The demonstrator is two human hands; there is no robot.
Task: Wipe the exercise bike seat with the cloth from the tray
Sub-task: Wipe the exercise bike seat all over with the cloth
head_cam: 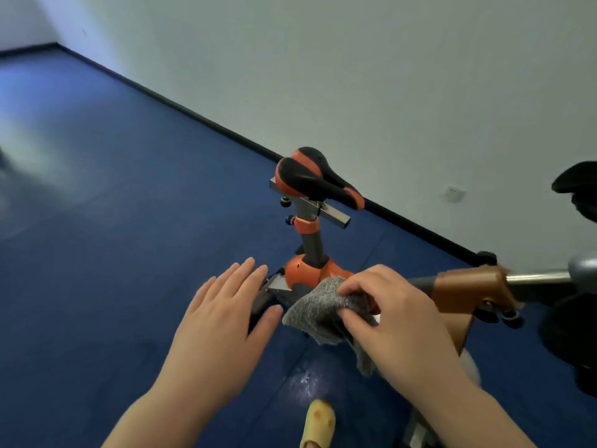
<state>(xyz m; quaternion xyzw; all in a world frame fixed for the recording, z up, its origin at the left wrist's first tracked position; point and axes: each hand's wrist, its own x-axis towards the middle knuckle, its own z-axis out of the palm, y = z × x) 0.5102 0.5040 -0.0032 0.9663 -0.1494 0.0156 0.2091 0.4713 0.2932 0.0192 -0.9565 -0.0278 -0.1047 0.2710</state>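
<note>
Your right hand [400, 321] pinches the grey cloth [323, 310] between thumb and fingers, the fabric bunched and hanging below the palm. Your left hand [223, 321] is spread flat and empty, just beside the cloth but not touching it. The black-and-orange seat [315, 177] sits atop its post [311, 244], above and beyond both hands, well apart from the cloth. Its long axis runs from the broad rear at left to the narrow nose at right. The cloth-holding hand lies nearer the nose, so the reach likely goes up and forward. No tray is in view. A yellow slipper [318, 421] shows on the blue floor [97, 253].
</note>
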